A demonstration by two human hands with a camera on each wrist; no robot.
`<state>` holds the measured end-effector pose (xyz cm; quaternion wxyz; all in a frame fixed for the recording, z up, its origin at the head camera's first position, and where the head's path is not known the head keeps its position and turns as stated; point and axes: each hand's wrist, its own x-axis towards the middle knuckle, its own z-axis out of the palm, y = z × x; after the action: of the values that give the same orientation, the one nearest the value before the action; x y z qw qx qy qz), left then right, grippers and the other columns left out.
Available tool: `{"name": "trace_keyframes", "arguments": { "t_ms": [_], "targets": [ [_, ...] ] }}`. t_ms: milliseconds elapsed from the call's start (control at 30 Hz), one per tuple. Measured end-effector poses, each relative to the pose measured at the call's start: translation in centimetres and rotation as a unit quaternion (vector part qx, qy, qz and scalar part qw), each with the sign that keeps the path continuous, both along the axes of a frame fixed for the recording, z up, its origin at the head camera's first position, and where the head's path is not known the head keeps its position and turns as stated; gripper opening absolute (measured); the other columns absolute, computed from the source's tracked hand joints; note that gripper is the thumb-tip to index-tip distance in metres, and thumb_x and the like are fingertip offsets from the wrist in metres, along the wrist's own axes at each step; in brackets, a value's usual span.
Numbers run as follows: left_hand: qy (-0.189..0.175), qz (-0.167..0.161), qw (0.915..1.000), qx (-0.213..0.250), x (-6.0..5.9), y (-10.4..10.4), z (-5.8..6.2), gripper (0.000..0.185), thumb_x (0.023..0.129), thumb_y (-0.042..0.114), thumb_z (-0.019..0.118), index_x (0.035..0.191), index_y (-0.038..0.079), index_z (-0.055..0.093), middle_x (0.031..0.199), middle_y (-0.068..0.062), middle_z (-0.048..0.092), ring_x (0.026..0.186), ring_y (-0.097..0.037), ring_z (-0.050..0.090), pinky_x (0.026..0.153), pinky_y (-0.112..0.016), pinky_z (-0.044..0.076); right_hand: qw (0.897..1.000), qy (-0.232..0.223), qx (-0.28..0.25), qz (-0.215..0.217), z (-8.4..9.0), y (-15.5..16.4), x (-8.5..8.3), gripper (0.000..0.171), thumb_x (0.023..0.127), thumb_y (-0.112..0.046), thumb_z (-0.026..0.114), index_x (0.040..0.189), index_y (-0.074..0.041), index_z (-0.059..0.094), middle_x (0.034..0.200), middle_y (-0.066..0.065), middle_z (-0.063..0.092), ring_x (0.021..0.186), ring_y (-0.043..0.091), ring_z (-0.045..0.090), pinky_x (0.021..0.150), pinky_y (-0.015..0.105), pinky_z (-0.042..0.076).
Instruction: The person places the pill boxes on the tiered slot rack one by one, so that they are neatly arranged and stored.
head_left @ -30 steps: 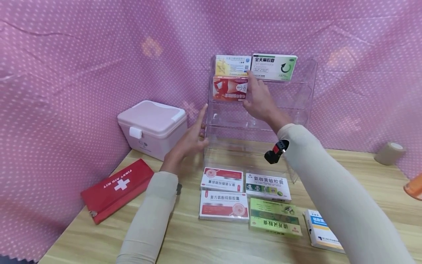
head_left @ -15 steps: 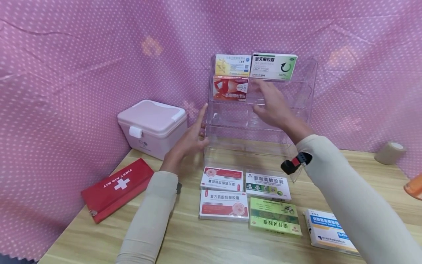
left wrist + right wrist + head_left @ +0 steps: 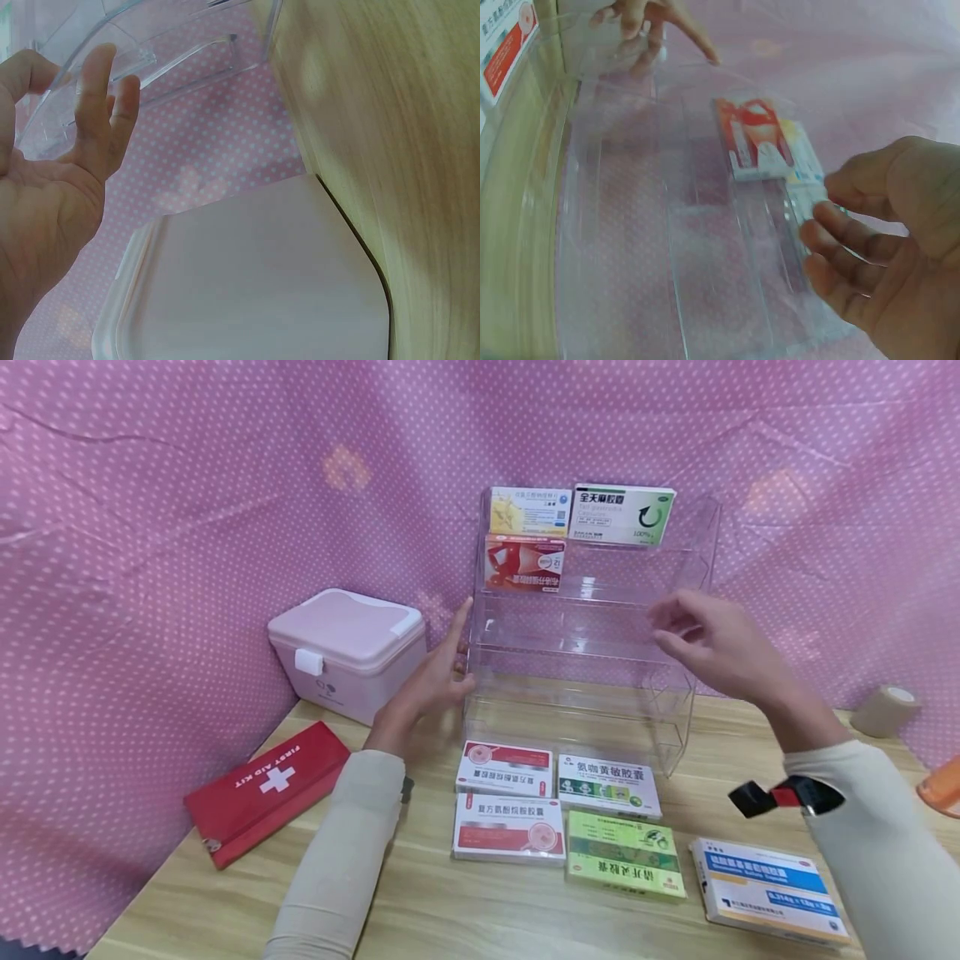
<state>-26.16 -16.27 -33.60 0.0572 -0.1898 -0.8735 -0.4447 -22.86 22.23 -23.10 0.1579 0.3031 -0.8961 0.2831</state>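
A clear acrylic tiered rack (image 3: 585, 652) stands on the table. My left hand (image 3: 431, 685) rests against its left side, index finger stretched up along the edge; in the left wrist view the fingers (image 3: 94, 97) lie at the clear panel. My right hand (image 3: 720, 643) hovers in front of the rack's right side, fingers loosely bent, holding nothing. On the top tier sit a yellow-white medicine box (image 3: 529, 512) and a green-white medicine box (image 3: 622, 515). A red medicine box (image 3: 524, 562) stands one tier below, at the left.
Several medicine boxes lie before the rack, among them a yellow-green box (image 3: 626, 853) and a blue-white box (image 3: 771, 892). Left are a pink lidded case (image 3: 345, 652) and a red first aid pouch (image 3: 266, 792). A beige roll (image 3: 885, 710) stands at right.
My right hand has left the upper tiers by the red and green-white boxes and moved right and down. The blue-white box is now uncovered. My left hand stays at the rack's side.
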Motion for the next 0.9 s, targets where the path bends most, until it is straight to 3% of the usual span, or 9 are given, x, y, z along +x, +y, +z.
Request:
{"name": "trace_keyframes", "arguments": {
  "t_ms": [133,267,367,500,600,700,800,900],
  "targets": [
    [0.0,0.007,1.0,-0.001,0.1,-0.2,0.0,0.124,0.092,-0.003,0.068,0.168,0.055,-0.01,0.154,-0.023,0.053,0.113,-0.035,0.065,0.09,-0.046,0.06,0.999,-0.01,0.046,0.019,-1.0,2.5,1.3,0.014,0.099,-0.005,0.071,0.113,-0.005,0.074,0.102,0.008,0.077,0.088,-0.003,0.063,0.079,0.013,0.054],
    [-0.001,0.008,1.0,-0.004,0.1,-0.2,-0.1,0.123,0.092,-0.001,0.068,0.167,0.057,-0.01,0.15,-0.023,0.055,0.113,-0.034,0.065,0.09,-0.047,0.06,0.993,-0.037,0.103,0.042,-2.5,5.3,2.6,0.014,0.098,-0.007,0.073,0.111,-0.011,0.075,0.102,-0.002,0.078,0.09,-0.003,0.066,0.077,0.022,0.06],
    [-0.001,0.007,1.0,-0.005,0.0,-0.1,-0.1,0.123,0.092,-0.001,0.067,0.167,0.057,-0.01,0.158,-0.023,0.05,0.118,-0.035,0.064,0.095,-0.049,0.059,0.983,-0.1,0.142,0.064,-4.0,7.8,3.5,0.015,0.099,-0.01,0.073,0.113,-0.015,0.074,0.105,-0.007,0.076,0.092,-0.005,0.065,0.075,0.023,0.059],
    [-0.003,0.009,0.9999,-0.004,0.1,0.0,0.1,0.121,0.092,-0.001,0.067,0.17,0.051,-0.009,0.171,-0.021,0.038,0.125,-0.038,0.062,0.098,-0.051,0.059,0.951,-0.22,0.185,0.118,-6.0,10.6,4.2,0.018,0.1,-0.012,0.072,0.118,-0.012,0.069,0.112,-0.004,0.07,0.098,-0.008,0.061,0.077,0.023,0.058],
    [-0.005,0.012,0.9999,-0.004,0.2,-0.1,0.3,0.122,0.093,-0.002,0.068,0.169,0.053,-0.01,0.166,-0.022,0.044,0.121,-0.037,0.064,0.094,-0.049,0.06,0.921,-0.298,0.204,0.142,-7.1,11.9,4.7,0.026,0.097,-0.015,0.076,0.12,-0.01,0.065,0.116,0.001,0.066,0.101,-0.008,0.059,0.08,0.023,0.056],
    [-0.005,0.013,0.9999,-0.004,0.3,-0.2,0.3,0.123,0.093,-0.002,0.068,0.168,0.056,-0.01,0.155,-0.023,0.053,0.113,-0.035,0.065,0.088,-0.046,0.06,0.896,-0.368,0.21,0.134,-8.0,12.4,5.3,0.034,0.091,-0.019,0.082,0.118,-0.012,0.064,0.116,0.004,0.065,0.1,-0.003,0.058,0.078,0.023,0.052],
    [-0.005,0.013,0.9999,-0.005,0.2,-0.2,0.2,0.123,0.093,-0.002,0.068,0.167,0.058,-0.01,0.149,-0.022,0.055,0.11,-0.032,0.064,0.086,-0.044,0.06,0.875,-0.423,0.199,0.123,-8.9,12.2,5.9,0.037,0.085,-0.019,0.088,0.113,-0.014,0.065,0.11,0.005,0.064,0.096,0.004,0.056,0.075,0.023,0.048],
    [-0.003,0.009,0.9999,-0.005,0.1,-0.1,0.1,0.122,0.092,-0.001,0.068,0.168,0.056,-0.01,0.145,-0.022,0.057,0.11,-0.031,0.063,0.089,-0.043,0.059,0.865,-0.448,0.19,0.122,-9.9,11.6,6.5,0.04,0.081,-0.021,0.092,0.107,-0.014,0.063,0.1,0.003,0.063,0.088,0.006,0.054,0.069,0.024,0.044]
  ]
}}
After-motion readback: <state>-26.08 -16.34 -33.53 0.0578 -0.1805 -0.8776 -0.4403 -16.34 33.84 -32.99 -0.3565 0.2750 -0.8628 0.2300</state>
